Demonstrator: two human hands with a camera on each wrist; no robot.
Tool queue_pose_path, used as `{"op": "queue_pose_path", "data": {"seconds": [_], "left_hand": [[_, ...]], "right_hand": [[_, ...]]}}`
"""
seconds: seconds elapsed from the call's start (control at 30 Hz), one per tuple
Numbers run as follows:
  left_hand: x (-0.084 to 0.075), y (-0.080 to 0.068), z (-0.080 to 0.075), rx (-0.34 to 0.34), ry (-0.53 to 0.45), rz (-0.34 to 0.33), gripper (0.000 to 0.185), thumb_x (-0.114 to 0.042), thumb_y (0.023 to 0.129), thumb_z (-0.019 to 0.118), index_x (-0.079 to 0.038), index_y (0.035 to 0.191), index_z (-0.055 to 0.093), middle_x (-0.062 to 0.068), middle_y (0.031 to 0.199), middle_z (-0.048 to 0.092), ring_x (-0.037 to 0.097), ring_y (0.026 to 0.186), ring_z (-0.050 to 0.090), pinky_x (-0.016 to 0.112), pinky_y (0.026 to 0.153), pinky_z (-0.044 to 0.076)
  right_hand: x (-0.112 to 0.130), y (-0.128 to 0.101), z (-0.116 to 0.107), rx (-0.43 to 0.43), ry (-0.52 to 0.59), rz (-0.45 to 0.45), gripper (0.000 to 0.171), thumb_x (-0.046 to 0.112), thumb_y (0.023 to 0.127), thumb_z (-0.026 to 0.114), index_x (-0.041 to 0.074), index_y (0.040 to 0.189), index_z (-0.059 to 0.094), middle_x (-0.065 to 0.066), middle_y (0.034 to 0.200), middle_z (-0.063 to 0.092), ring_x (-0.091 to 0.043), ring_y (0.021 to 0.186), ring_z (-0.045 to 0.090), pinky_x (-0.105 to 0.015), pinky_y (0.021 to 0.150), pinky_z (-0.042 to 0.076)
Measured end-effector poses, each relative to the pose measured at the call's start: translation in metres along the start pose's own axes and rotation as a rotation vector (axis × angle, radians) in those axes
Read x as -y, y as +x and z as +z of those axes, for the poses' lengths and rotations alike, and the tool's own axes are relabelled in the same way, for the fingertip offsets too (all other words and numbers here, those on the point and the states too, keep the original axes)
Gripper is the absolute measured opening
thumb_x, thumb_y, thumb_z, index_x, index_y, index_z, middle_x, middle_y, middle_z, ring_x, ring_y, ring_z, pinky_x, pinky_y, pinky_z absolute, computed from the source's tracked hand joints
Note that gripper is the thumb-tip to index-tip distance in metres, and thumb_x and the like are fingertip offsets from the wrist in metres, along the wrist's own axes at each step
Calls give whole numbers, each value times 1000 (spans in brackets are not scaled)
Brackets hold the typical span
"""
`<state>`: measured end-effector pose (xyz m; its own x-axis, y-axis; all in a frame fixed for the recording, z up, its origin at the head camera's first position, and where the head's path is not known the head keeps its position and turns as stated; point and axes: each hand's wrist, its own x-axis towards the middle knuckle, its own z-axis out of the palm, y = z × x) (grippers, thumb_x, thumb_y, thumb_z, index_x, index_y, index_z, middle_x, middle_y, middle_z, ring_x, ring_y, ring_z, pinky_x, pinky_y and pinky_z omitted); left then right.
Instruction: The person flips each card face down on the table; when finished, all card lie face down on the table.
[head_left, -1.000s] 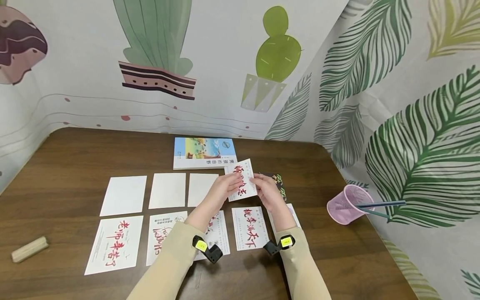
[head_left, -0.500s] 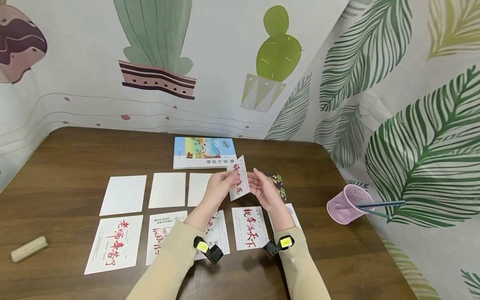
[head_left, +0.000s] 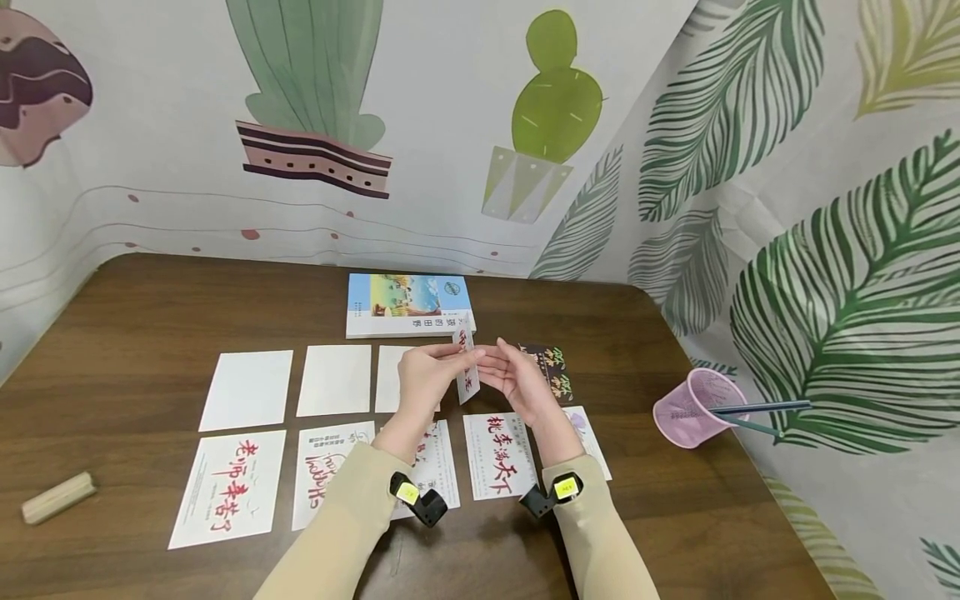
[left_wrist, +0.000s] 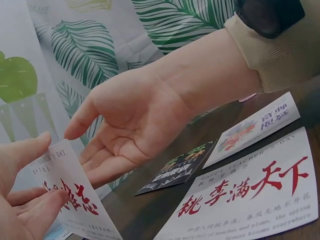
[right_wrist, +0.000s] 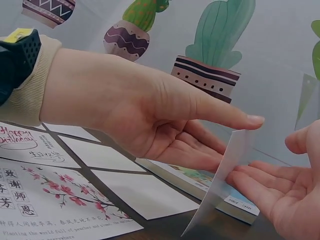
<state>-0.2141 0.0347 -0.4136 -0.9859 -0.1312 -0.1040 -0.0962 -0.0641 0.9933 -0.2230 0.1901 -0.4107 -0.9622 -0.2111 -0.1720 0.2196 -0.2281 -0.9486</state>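
Presenting its narrow profile to the head view, a white rectangular paper card [left_wrist: 90, 207] stands steeply between the two hands, in front of the book. Its printed face, with red brush-style Chinese lettering and small English text, is turned to the left; its back is plain white.

Left hand [head_left: 422, 383]: fingers extended, fingertips against the printed face, thumb apart from them near the upper edge. Right hand [head_left: 519, 385]: fingers extended, fingertips at the plain back, thumb apart.

Support surface: dark brown wood-grain table [head_left: 150, 317]. Items, left to right: a pale rectangular bar [head_left: 58, 498]; a red-lettered white card [head_left: 227, 492] below a blank white card [head_left: 246, 390]; a white card with red script [head_left: 318, 475] below a second blank card [head_left: 334, 381]; a blossom-printed white card [head_left: 437, 471], partly covered by the left sleeve; a blue-covered paperback book [head_left: 408, 305] at the rear; a four-character red-lettered card [head_left: 500, 457]; a black card with green and gold print [head_left: 555, 375]; a white card with purple print [head_left: 591, 442]. Behind the table: white fabric [head_left: 442, 100] printed with cacti and green leaves.

Container, right side: a pink mesh cup [head_left: 686, 417] holding slender dark pens [head_left: 772, 407] that project rightward.
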Motion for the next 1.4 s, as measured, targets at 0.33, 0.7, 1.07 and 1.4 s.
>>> {"op": "queue_pose_path", "data": {"seconds": [0.33, 0.7, 1.07, 1.4], "left_hand": [[-1, 4, 0, 129, -249, -108, 40, -13, 85, 76, 9, 116, 66, 22, 114, 70, 19, 94, 72, 32, 89, 59], [9, 10, 0, 176, -215, -183, 40, -2, 94, 59, 18, 128, 51, 32, 130, 56, 38, 120, 59, 40, 102, 50], [26, 17, -3, 202, -74, -228, 44, 1, 99, 47, 20, 137, 39, 35, 137, 48, 41, 128, 50, 46, 109, 44], [27, 18, -8, 253, -41, -215, 45, 2, 101, 38, 21, 141, 31, 36, 147, 35, 43, 137, 38, 47, 113, 39]], "right_hand": [[4, 0, -9, 19, -19, -36, 48, 18, 106, 40, -23, 132, 43, 0, 93, 75, -11, 89, 72, -22, 84, 59], [-4, 6, -18, -46, -31, 39, 44, 13, 105, 40, -21, 133, 43, -2, 92, 74, -9, 86, 72, -21, 82, 59], [-14, 8, -15, -75, -118, 100, 41, 10, 103, 42, -14, 136, 46, -18, 114, 70, -8, 88, 71, -21, 86, 58], [-20, 9, -15, -80, -169, 99, 41, 9, 103, 43, -16, 135, 46, -27, 122, 65, -6, 85, 70, -20, 85, 57]]}}
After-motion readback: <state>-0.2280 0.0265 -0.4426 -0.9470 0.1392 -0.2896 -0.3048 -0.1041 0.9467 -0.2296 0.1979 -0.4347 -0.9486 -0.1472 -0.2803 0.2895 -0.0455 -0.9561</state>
